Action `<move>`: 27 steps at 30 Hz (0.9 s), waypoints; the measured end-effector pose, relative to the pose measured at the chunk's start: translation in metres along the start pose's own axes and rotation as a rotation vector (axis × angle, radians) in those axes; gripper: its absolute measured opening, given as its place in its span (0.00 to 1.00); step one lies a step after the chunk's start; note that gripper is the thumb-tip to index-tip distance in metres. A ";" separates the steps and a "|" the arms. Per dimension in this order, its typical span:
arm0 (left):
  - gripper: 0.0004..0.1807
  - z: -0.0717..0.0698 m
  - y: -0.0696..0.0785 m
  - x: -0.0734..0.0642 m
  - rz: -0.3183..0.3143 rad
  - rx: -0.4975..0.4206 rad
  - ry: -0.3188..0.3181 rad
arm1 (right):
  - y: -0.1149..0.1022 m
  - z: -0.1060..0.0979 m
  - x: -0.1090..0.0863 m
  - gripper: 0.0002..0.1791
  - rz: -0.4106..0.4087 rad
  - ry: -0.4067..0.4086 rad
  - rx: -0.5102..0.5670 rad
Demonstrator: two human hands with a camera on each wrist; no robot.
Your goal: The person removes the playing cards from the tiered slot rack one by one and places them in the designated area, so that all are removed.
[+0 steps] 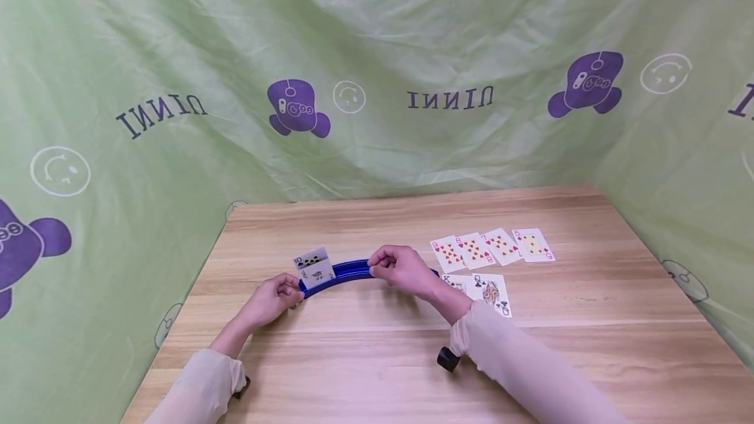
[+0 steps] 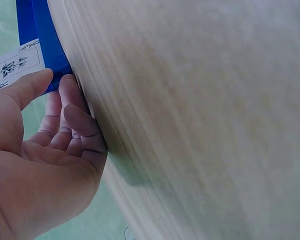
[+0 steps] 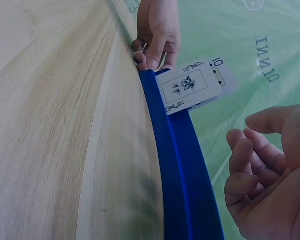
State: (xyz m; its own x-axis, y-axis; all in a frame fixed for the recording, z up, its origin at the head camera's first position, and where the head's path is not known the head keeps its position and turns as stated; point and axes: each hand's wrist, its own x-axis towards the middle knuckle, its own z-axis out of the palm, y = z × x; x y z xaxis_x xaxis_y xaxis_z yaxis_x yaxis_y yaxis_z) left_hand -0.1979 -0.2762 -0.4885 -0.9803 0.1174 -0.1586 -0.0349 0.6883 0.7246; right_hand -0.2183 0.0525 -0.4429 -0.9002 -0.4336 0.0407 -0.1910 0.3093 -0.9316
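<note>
A curved blue playing-card holder [image 1: 347,271] stands on the table. My left hand [image 1: 273,298] grips its left end, thumb on the near face and fingers behind, as the left wrist view shows. In the slot near that end stand a joker card [image 3: 186,87] and, behind it, a black ten [image 1: 309,258], both tilted. My right hand [image 1: 406,270] is over the holder's right part in the head view. In the right wrist view its fingers [image 3: 241,152] are loosely bent, the thumb apart from them, with nothing between. The right hand hides part of the holder.
Right of the holder, a row of red-pipped cards [image 1: 473,251] lies face up, overlapping. Nearer me lie a king [image 1: 455,282], partly covered by the queen, and a queen of clubs [image 1: 491,293]. Green printed cloth [image 1: 377,149] hangs around the wooden table [image 1: 353,371].
</note>
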 end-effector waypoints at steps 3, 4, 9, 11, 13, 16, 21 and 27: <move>0.12 0.000 0.000 0.000 -0.001 -0.005 0.002 | -0.001 0.004 0.004 0.10 -0.010 0.014 -0.027; 0.12 0.000 0.000 0.000 0.000 -0.003 -0.001 | -0.001 0.006 0.006 0.10 -0.014 0.018 -0.035; 0.12 0.001 0.000 0.000 -0.007 -0.014 -0.005 | -0.001 0.013 0.013 0.09 -0.018 0.020 -0.055; 0.13 0.001 0.000 0.000 -0.008 -0.015 -0.002 | -0.003 0.016 0.015 0.10 -0.021 0.017 -0.055; 0.13 0.001 0.000 0.000 -0.006 -0.014 -0.001 | -0.005 0.019 0.017 0.10 -0.029 0.012 -0.052; 0.12 0.001 0.000 0.000 -0.006 -0.019 0.002 | -0.005 0.025 0.022 0.10 -0.040 0.008 -0.056; 0.12 0.001 0.000 -0.001 0.001 -0.025 -0.003 | -0.006 0.033 0.027 0.09 -0.055 0.002 -0.073; 0.13 0.001 0.000 -0.001 0.011 -0.031 -0.010 | -0.008 0.042 0.033 0.07 -0.061 0.008 -0.091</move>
State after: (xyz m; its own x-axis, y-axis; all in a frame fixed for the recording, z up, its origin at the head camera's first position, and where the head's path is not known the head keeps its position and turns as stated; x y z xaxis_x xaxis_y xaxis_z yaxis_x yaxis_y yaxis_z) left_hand -0.1967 -0.2753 -0.4887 -0.9787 0.1320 -0.1575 -0.0304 0.6648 0.7464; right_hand -0.2297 0.0004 -0.4495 -0.8889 -0.4472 0.0997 -0.2801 0.3581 -0.8907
